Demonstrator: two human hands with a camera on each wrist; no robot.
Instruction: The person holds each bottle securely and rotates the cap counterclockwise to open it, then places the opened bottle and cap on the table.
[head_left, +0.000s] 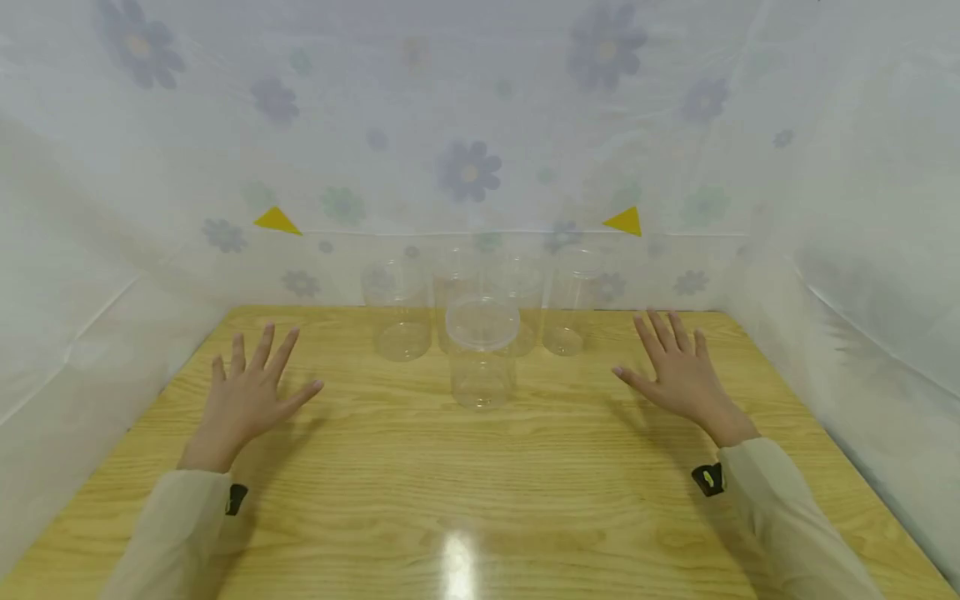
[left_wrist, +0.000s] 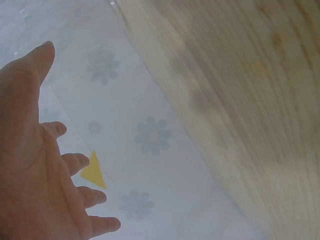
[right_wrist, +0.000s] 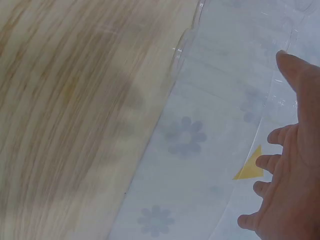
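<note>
Our fingers are straight and spread on both hands, gripping nothing: left hand (head_left: 251, 392) and right hand (head_left: 678, 373) hover palm-down over the table (head_left: 480, 500), one each side of the front jar (head_left: 482, 352). That jar stands upright between the hands, apart from both, just ahead of the back jars (head_left: 480, 300) lined along the wall. For a clean pick we judge: close in from the sides on the jar's wall, grip low and evenly, keep clear of the row behind. The jars are clear thin plastic, cylindrical, likely slippery and easily squeezed. The table is pale wood grain, glossy. A soft white floral sheet (head_left: 468, 171) with yellow triangles (head_left: 626, 221) surrounds us.
</note>
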